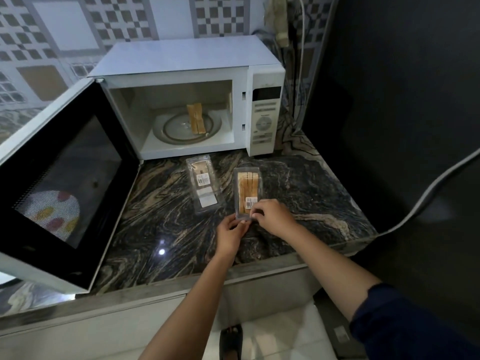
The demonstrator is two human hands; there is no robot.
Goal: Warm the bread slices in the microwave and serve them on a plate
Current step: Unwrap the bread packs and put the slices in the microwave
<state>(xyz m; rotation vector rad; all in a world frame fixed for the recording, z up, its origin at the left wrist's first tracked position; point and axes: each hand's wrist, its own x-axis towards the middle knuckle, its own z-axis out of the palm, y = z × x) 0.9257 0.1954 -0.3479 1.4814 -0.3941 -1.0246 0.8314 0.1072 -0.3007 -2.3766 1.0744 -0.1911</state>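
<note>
Both hands are on the near end of the sealed bread pack (248,187). Your left hand (230,233) has its fingers curled, pinching the near-left corner. Your right hand (271,216) pinches the near-right edge at the barcode label with thumb and forefinger tips (254,215). The seam itself is too small to read.

Key relation: the pack's long axis runs straight away from your fingertips toward the microwave (181,58), roughly square to the counter's (298,183) front edge. The packed slices (246,185) lie along that axis, just beyond your fingers, with clear plastic between. Neither hand is nearer, since both are touching. My read: the opening pull should split the near end sideways and not drag the pack toward you.

Outward from there:
- The empty clear pack (204,188) lies just beside on the left, parallel, not touching.
- The microwave sits at the counter's back edge, with its door (65,178) swung fully open to the left.
- The loaded slices (196,118) stand on edge on the glass turntable (171,128), right of centre.

Judgement: loading is partly done, with this pack's slices to go. No serving plate is in view.
</note>
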